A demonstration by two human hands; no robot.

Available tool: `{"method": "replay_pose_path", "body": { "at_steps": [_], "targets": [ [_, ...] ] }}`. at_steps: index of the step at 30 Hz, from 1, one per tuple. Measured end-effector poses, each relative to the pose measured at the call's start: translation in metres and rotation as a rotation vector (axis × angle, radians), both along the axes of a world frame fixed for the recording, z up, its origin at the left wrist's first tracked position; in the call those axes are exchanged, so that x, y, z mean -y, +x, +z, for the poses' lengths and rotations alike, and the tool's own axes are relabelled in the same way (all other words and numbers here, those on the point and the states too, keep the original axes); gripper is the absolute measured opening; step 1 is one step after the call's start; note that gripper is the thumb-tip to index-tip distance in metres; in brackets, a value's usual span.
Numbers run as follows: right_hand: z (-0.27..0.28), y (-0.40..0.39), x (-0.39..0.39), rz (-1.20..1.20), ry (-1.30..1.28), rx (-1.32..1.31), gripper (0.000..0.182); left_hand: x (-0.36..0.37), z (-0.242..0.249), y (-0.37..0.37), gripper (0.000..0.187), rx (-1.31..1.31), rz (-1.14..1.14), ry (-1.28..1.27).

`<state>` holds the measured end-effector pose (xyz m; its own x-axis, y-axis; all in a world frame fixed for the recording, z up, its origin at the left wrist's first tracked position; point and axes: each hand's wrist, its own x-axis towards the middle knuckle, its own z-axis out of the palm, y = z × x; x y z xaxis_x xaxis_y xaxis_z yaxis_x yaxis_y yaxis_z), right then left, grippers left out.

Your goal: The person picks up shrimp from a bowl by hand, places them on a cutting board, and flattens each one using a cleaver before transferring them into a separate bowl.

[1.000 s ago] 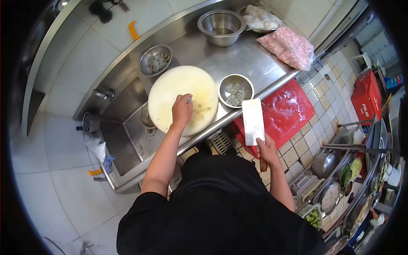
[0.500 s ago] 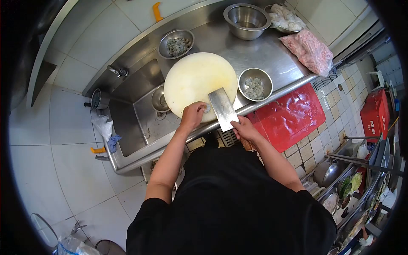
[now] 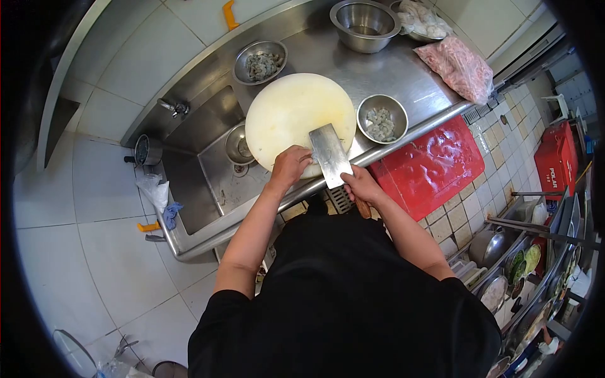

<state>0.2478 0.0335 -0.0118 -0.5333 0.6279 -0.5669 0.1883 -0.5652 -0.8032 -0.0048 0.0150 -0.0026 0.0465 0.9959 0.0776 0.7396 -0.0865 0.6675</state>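
Note:
My right hand [image 3: 362, 184] grips a cleaver [image 3: 330, 155] where the blade meets the wooden handle. The broad blade lies over the near edge of a round white chopping board [image 3: 283, 116]. Just left of the blade, my left hand [image 3: 292, 167] has its fingers bent together at the board's edge. They pinch a small greyish shrimp, mostly hidden by the fingertips and blade. Right of the board stands a steel bowl [image 3: 395, 137] with peeled shrimp [image 3: 380, 125] in it. Behind the board, another steel bowl [image 3: 240, 74] holds more shrimp [image 3: 262, 65].
A sink [image 3: 205, 160] with a small bowl [image 3: 230, 148] in it lies to the left. On the steel counter [image 3: 321, 53] stand a larger bowl [image 3: 386, 44] and a bag of pinkish meat [image 3: 457, 69]. A red board [image 3: 435, 170] lies beyond the counter's front edge.
The view has shifted slightly. My left fingertips have come closer to the cleaver's blade, and the shrimp is now less visible. The cleaver stays in my right hand.

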Motion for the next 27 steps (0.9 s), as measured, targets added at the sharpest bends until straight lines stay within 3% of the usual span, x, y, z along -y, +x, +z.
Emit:
{"method": "replay_pose_path", "body": {
  "at_steps": [18, 27],
  "targets": [
    [0.001, -0.019, -0.011, 0.015, 0.128, 0.086, 0.02, 0.01, 0.002, 0.009, 0.031, -0.006, 0.109, -0.02],
    [0.022, -0.007, -0.012, 0.168, 0.196, 0.163, 0.024, 0.008, 0.005, 0.005, 0.033, -0.033, 0.072, -0.037]
  ]
}}
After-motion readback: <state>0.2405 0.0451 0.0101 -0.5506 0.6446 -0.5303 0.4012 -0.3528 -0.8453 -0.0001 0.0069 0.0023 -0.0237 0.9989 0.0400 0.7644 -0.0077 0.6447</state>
